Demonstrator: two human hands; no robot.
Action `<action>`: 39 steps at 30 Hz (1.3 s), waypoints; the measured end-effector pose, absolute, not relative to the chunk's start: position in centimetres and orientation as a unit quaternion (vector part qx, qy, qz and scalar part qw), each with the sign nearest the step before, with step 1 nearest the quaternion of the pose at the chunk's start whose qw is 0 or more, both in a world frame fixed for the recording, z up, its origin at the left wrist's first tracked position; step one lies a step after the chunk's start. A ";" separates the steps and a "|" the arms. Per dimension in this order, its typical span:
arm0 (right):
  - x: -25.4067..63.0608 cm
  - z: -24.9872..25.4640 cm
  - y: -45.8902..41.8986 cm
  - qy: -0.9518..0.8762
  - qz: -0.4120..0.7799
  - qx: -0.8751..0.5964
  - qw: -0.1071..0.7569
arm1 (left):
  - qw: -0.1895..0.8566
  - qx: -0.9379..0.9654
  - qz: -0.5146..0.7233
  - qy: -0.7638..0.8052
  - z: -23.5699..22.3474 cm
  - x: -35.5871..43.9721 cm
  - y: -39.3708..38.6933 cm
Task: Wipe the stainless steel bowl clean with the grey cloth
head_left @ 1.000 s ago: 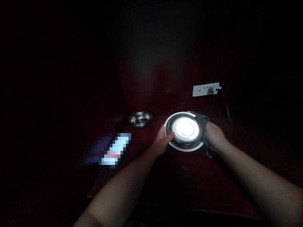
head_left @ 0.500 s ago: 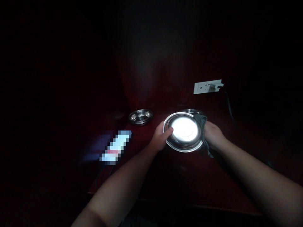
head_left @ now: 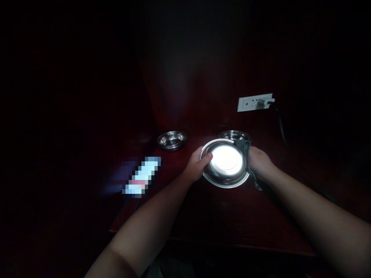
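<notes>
Shiny round steel dish (head_left: 225, 163) isn't set down yet: left hand (head_left: 197, 165) grips one edge, right hand (head_left: 261, 163) holds grey-green cloth (head_left: 245, 149) against the other, round silvery metal bowls (head_left: 172, 140) beyond!

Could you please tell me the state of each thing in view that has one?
Held bowl: tilted, brightly lit at its middle
Left hand: closed on the held bowl's edge
Cloth: bunched over the rim, one end hanging
Right hand: holding the cloth, fingers hidden
Left rear bowl: open side up
Right rear bowl: open side up, partly hidden
Screen: lit, pixelated
Wall socket: plug inserted
</notes>
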State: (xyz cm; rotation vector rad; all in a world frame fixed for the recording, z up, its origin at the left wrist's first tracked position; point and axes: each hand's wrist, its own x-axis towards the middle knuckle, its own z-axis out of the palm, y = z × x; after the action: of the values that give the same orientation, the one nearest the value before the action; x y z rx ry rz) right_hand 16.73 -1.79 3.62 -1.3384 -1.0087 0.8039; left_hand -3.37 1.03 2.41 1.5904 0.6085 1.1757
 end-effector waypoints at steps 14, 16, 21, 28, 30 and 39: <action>17.3 2.9 -1.2 -0.416 0.349 -0.557 0.629 | 0.505 0.676 0.481 0.239 2.0 -3.3 1.3; 17.3 2.9 -1.1 -0.413 0.341 -0.559 0.633 | 0.501 0.679 0.480 0.242 2.0 -3.3 1.3; 17.3 3.0 -1.2 -0.413 0.343 -0.551 0.639 | 0.509 0.673 0.480 0.240 2.3 -3.3 1.2; 17.2 3.4 -1.4 -0.415 0.326 -0.566 0.634 | 0.522 0.666 0.478 0.233 2.5 -3.2 1.0; 17.2 3.4 -1.4 -0.415 0.320 -0.568 0.635 | 0.525 0.667 0.476 0.229 2.4 -3.3 1.0; 16.8 3.5 -1.6 -0.404 0.329 -0.574 0.632 | 0.497 0.685 0.477 0.238 2.1 -3.4 1.2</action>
State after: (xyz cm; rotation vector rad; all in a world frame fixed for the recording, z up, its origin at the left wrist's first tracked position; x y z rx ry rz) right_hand 16.85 -1.60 3.54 -1.3137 -0.9247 0.7523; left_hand -3.42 1.19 2.11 1.6578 0.5763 1.1549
